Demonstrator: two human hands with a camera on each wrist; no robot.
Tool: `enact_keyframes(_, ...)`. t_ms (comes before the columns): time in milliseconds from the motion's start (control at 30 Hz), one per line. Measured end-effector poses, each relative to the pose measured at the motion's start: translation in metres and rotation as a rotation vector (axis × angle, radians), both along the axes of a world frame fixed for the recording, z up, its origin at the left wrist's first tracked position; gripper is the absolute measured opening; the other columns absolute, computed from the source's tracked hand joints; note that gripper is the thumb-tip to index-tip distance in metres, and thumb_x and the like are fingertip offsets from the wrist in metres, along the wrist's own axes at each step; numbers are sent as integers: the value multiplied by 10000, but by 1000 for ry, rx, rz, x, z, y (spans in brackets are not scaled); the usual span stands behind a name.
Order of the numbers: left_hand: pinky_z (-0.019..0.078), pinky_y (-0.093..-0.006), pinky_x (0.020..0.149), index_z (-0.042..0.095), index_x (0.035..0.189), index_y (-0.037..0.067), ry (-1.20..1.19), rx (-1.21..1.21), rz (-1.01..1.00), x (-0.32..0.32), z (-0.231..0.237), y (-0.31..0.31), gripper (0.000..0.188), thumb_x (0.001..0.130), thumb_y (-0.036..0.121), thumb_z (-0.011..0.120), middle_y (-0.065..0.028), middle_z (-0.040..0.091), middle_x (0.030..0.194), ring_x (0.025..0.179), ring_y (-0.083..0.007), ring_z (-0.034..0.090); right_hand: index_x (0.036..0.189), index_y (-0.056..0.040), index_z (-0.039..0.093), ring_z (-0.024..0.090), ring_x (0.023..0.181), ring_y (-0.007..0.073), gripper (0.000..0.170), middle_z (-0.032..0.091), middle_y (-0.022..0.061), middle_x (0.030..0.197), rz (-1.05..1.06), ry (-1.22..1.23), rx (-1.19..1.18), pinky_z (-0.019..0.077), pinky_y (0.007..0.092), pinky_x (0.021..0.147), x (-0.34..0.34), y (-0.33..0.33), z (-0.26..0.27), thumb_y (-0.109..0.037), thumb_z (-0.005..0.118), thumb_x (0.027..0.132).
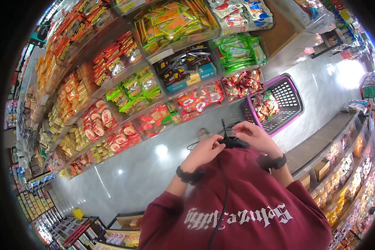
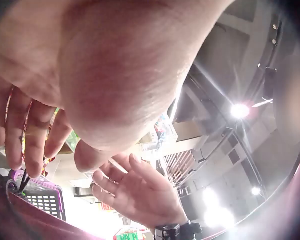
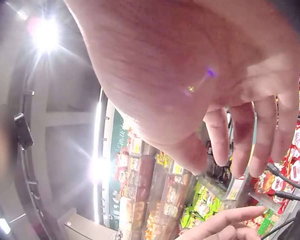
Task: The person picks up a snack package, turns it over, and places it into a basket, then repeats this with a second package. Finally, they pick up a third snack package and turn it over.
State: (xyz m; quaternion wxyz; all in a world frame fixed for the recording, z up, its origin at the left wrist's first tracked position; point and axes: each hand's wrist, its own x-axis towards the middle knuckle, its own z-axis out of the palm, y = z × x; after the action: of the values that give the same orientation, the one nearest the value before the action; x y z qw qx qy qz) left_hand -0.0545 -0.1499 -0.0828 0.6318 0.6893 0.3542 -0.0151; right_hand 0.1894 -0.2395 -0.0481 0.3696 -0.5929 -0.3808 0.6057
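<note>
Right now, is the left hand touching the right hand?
Apart. The head view shows a clear gap between the left hand and the right hand.

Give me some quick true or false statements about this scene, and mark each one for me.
1. The shopping basket is edged in purple. True.
2. The shopping basket is empty. False: red packets lie in it.
3. In the head view, the right hand is nearer the shopping basket than the left hand is. True.
4. The right hand grips a packet. False: it holds none.
5. The sweatshirt is bright yellow. False: it is maroon.
</note>
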Motion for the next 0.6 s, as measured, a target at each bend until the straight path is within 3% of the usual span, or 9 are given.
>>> enact_keyframes(167,545,-347,836,622,1318,73,-46,-37,-2,-6,-12,2,381,997,271,678,-91,728,962,898,-213,706,1282,20,594,640,1173,148,273,660,82,1209,-8,-34,-49,501,305,1030,-11,1,13,-90,623,1034)
enact_keyframes(400,537,-348,819,613,1293,44,-5,0,-146,12,-19,20,392,994,292,671,-104,725,943,890,-221,705,1278,10,616,649,1113,122,279,691,59,1176,-107,26,-93,511,279,986,-1,-2,1,-132,632,1039)
enact_keyframes(600,539,-351,802,610,1302,39,33,14,-75,43,-21,47,417,990,308,674,-103,729,944,875,-229,713,1271,6,622,650,1082,104,267,701,44,1144,-66,93,-60,512,266,952,37,46,2,-131,624,1042)
